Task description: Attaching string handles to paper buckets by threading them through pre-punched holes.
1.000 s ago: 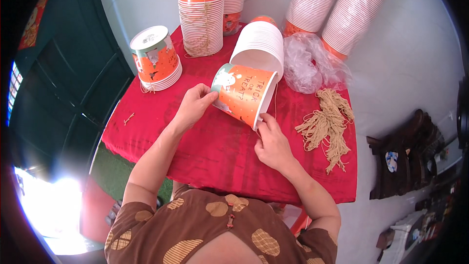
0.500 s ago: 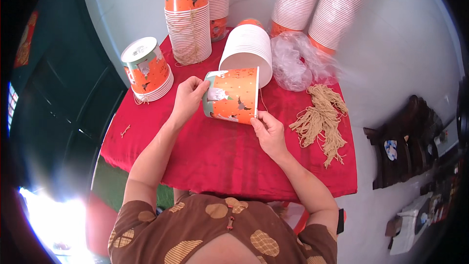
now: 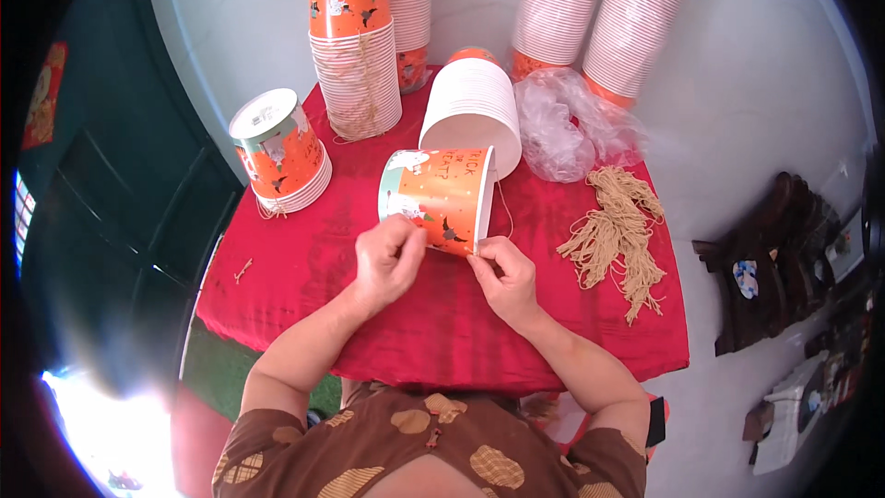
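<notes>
An orange paper bucket [image 3: 441, 198] with a green base band lies on its side over the red tablecloth, its white rim turned right. At the lower end of that rim, the fingertips of my right hand [image 3: 507, 281] are pinched together on the edge. My left hand [image 3: 387, 263] is closed in front of the bucket's lower side; what its curled fingers hold, if anything, is hidden. A thin tan cord [image 3: 505, 207] hangs beside the rim. Just behind lies a nested stack of white-walled buckets [image 3: 470, 106], open end toward me.
A loose bundle of tan cords [image 3: 613, 235] lies at the right, below a crumpled clear plastic bag [image 3: 562, 124]. Upside-down buckets [image 3: 281, 152] stand at the left, near a taller corded stack [image 3: 355, 74]. Tall wrapped stacks [image 3: 636, 23] rise at the back of the red tablecloth [image 3: 304, 314].
My left hand has left the bucket's base end and moved down and right, its fingers now curled. The right hand stays at the rim.
</notes>
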